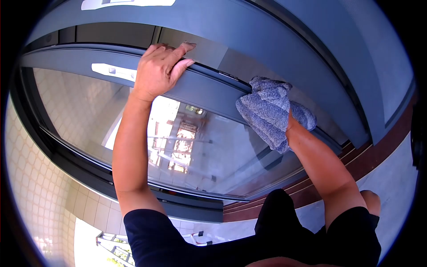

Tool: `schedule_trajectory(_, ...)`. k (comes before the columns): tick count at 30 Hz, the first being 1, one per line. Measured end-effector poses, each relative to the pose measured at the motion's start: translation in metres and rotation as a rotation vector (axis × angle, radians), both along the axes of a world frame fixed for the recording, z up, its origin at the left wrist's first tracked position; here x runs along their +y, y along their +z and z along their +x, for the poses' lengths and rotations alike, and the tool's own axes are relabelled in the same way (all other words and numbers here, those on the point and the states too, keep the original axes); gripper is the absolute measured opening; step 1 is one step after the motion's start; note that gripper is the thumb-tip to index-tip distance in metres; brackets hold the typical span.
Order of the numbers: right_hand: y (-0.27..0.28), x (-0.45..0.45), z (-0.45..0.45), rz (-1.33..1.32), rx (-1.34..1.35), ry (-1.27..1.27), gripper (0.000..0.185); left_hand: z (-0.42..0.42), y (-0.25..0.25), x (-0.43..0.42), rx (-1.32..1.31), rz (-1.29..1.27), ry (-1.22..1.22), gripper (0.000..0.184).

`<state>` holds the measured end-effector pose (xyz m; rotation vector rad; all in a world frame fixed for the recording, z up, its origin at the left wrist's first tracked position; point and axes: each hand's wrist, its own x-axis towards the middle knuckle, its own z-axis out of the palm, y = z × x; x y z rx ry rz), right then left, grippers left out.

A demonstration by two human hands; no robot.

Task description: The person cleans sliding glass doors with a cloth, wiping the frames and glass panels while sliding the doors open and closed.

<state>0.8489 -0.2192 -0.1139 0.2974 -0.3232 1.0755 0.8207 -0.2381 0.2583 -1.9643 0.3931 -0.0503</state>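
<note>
My left hand [156,71] is hooked over the edge of a grey framed glass door panel [204,91], fingers curled round the far side and thumb lying along the frame. My right hand [292,124] is mostly hidden in a blue-grey terry cloth [269,109], which it grips and presses against the same frame edge farther right. A white recessed handle [114,71] sits on the frame just left of my left hand.
A second grey frame [267,49] with another white handle [129,3] runs alongside. Dark-red stepped sill [351,155] lies at the right. Beige tiled wall [35,178] is at the left, and a ladder [116,249] stands at the lower left. The glass [222,151] shows reflections.
</note>
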Motion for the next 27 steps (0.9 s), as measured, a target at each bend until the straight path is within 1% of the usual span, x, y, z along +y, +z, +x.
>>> schedule_trajectory(1,0.0,-0.002,0.0,0.009,0.01,0.002,0.031,-0.001,0.012,-0.005,0.036,0.018,0.04,0.029)
schedule_trajectory(2,0.0,-0.004,-0.001,0.018,0.02,0.004,0.031,0.001,0.031,-0.001,0.023,0.121,0.001,0.033)
schedule_trajectory(3,-0.001,-0.003,-0.001,0.03,0.041,0.024,0.031,0.002,0.058,0.001,-0.019,0.234,0.027,0.036)
schedule_trajectory(4,-0.003,-0.002,-0.001,0.042,0.065,0.043,0.031,0.0,0.092,0.009,-0.107,0.339,0.006,0.038)
schedule_trajectory(5,-0.005,0.0,-0.001,0.014,0.041,0.017,0.031,-0.001,0.125,0.012,-0.267,0.459,0.057,0.039)
schedule_trajectory(6,-0.006,0.003,0.0,-0.014,0.019,-0.008,0.031,-0.007,0.176,0.032,-0.354,0.684,0.033,0.048)
schedule_trajectory(7,-0.008,0.005,0.0,-0.044,-0.003,-0.032,0.032,-0.011,0.201,0.035,-0.514,0.646,0.075,0.053)
schedule_trajectory(8,-0.01,0.007,-0.001,0.031,0.031,0.0,0.032,-0.017,0.222,0.04,-0.61,0.47,0.112,0.057)
schedule_trajectory(9,-0.012,0.008,-0.002,0.032,0.042,0.021,0.033,-0.019,0.232,0.039,-0.502,0.377,0.079,0.059)
schedule_trajectory(10,-0.013,0.008,-0.001,0.037,0.053,0.038,0.033,-0.024,0.235,0.044,-0.467,0.358,0.064,0.057)
schedule_trajectory(11,-0.012,0.008,-0.002,0.012,0.042,0.016,0.033,-0.025,0.226,0.04,-0.433,0.34,0.046,0.055)
schedule_trajectory(13,-0.007,0.003,-0.002,-0.019,0.044,0.008,0.033,-0.022,0.191,0.024,-0.355,0.208,0.107,0.052)
schedule_trajectory(14,-0.004,-0.003,-0.002,-0.023,0.054,0.021,0.033,-0.022,0.165,0.019,-0.281,0.256,0.067,0.047)
schedule_trajectory(15,-0.002,-0.006,-0.002,-0.027,0.065,0.03,0.033,-0.025,0.133,0.017,-0.286,0.257,-0.003,0.043)
schedule_trajectory(16,-0.007,-0.001,-0.002,0.069,0.11,0.059,0.034,-0.023,0.106,0.01,-0.225,0.189,-0.017,0.038)
schedule_trajectory(18,-0.008,0.009,-0.001,0.042,0.043,0.006,0.035,-0.021,0.059,0.001,-0.11,0.135,-0.052,0.032)
schedule_trajectory(19,-0.009,0.007,0.0,0.029,0.032,-0.009,0.035,-0.021,0.036,-0.005,-0.001,0.105,-0.012,0.031)
schedule_trajectory(20,-0.01,0.005,0.001,0.016,0.022,-0.024,0.035,-0.022,0.011,-0.015,0.071,0.092,0.062,0.035)
schedule_trajectory(21,-0.005,0.001,0.001,0.01,0.033,-0.02,0.036,-0.021,-0.01,-0.02,0.12,0.097,0.04,0.036)
schedule_trajectory(23,-0.002,-0.002,-0.001,0.007,0.042,0.013,0.036,-0.018,-0.03,-0.026,0.183,0.067,0.049,0.038)
schedule_trajectory(26,-0.002,0.004,0.001,0.025,0.021,0.037,0.037,-0.015,-0.016,-0.028,0.15,0.065,0.143,0.04)
schedule_trajectory(27,-0.004,0.005,0.0,0.029,0.002,0.018,0.038,-0.013,-0.006,-0.025,0.036,0.19,0.11,0.04)
